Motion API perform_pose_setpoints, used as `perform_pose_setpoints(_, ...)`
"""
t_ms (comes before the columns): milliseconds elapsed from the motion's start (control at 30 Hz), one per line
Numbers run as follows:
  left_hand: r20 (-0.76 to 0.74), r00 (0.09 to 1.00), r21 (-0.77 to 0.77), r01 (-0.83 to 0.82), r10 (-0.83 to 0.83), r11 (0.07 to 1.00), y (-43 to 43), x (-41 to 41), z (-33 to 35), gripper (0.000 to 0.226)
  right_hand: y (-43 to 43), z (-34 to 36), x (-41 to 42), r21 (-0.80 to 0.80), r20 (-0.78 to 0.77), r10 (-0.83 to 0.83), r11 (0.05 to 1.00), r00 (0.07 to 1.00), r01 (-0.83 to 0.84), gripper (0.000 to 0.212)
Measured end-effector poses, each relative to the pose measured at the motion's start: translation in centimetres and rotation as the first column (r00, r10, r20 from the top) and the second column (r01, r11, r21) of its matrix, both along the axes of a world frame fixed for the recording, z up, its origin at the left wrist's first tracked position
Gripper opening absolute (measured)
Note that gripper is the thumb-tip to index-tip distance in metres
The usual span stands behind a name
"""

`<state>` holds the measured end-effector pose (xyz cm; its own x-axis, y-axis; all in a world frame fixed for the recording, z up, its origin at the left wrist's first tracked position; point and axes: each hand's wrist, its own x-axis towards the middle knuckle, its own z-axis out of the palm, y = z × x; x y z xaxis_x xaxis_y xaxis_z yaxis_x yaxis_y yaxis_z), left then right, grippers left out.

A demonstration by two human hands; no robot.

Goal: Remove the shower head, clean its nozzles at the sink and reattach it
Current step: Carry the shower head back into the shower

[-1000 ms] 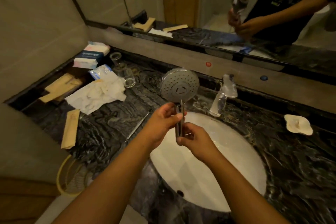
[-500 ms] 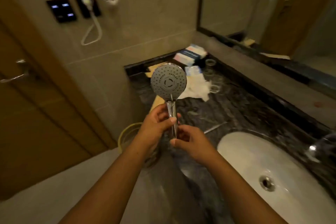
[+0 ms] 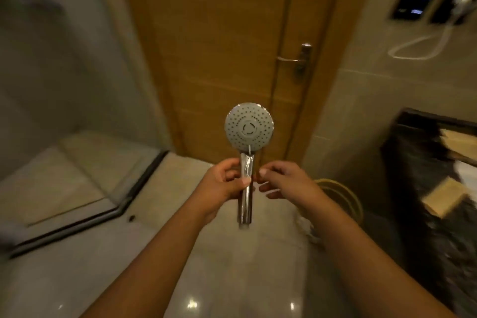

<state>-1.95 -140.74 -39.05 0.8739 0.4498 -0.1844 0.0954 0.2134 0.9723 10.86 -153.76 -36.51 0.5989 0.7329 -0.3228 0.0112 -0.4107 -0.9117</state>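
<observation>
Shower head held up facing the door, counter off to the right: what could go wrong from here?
1. Only the left hand grips the shower head, by its smooth chrome handle; the right hand is loose beside it. It could slip and hit the hard glossy floor.
2. The glass shower screen stands close on the left; a careless swing might knock it.

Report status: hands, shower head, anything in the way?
Left hand grips shower head by its handle, upright, nozzles facing camera. Right hand loose beside handle, holding nothing. Closed wooden door ahead.
</observation>
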Motion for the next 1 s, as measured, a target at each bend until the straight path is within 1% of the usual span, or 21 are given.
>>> perform_pose_setpoints(100, -0.037, 0.985, -0.018, -0.169, 0.169, 0.985, 4.9, -6.4, -0.7, 0.039, 9.0, 0.2, -4.5, 0.066, -0.105, 0.115, 0.992, 0.988, -0.109, 0.017)
perform_pose_setpoints(167, -0.063, 0.957, -0.022, -0.284, 0.282, 0.959, 7.3, -10.1, -1.2, 0.037, 13.8, -0.1, -7.6, 0.088, -0.140, 0.227, 0.972, 0.964, -0.217, 0.014)
perform_pose_setpoints(233, -0.089, 0.912, -0.027, -0.404, 0.400, 0.915, 9.3, -13.2, -1.6, 0.035, 17.9, -0.7, -10.5, 0.106, -0.165, 0.329, 0.943, 0.930, -0.315, 0.011)
perform_pose_setpoints(300, -0.113, 0.856, -0.037, -0.511, 0.504, 0.859, 11.1, -15.8, -1.9, 0.036, 21.6, -1.6, -13.0, 0.116, -0.201, 0.411, 0.911, 0.889, -0.395, 0.014)
perform_pose_setpoints(467, -0.158, 0.717, 0.007, -0.686, 0.679, 0.727, 16.0, -20.3, -2.4, 0.034, 30.8, -3.8, -17.5, 0.139, -0.274, 0.605, 0.794, 0.748, -0.591, 0.014)
perform_pose_setpoints(600, -0.188, 0.615, 0.010, -0.778, 0.765, 0.628, 20.4, -22.1, -1.6, 0.028, 37.3, -3.6, -19.5, 0.160, -0.299, 0.690, 0.718, 0.660, -0.678, 0.015)
perform_pose_setpoints(733, -0.192, 0.535, 0.017, -0.836, 0.823, 0.548, 25.0, -23.5, -0.8, 0.027, 43.4, -2.7, -21.4, 0.169, -0.293, 0.758, 0.641, 0.583, -0.749, 0.015)
perform_pose_setpoints(867, -0.203, 0.461, -0.008, -0.883, 0.864, 0.470, 29.8, -26.0, -1.7, 0.025, 49.3, -2.8, -24.3, 0.154, -0.284, 0.793, 0.593, 0.539, -0.791, 0.016)
perform_pose_setpoints(1000, -0.215, 0.435, -0.043, -0.899, 0.875, 0.436, 34.8, -29.9, -3.3, 0.021, 55.4, -4.5, -28.3, 0.150, -0.290, 0.802, 0.577, 0.522, -0.803, 0.012)
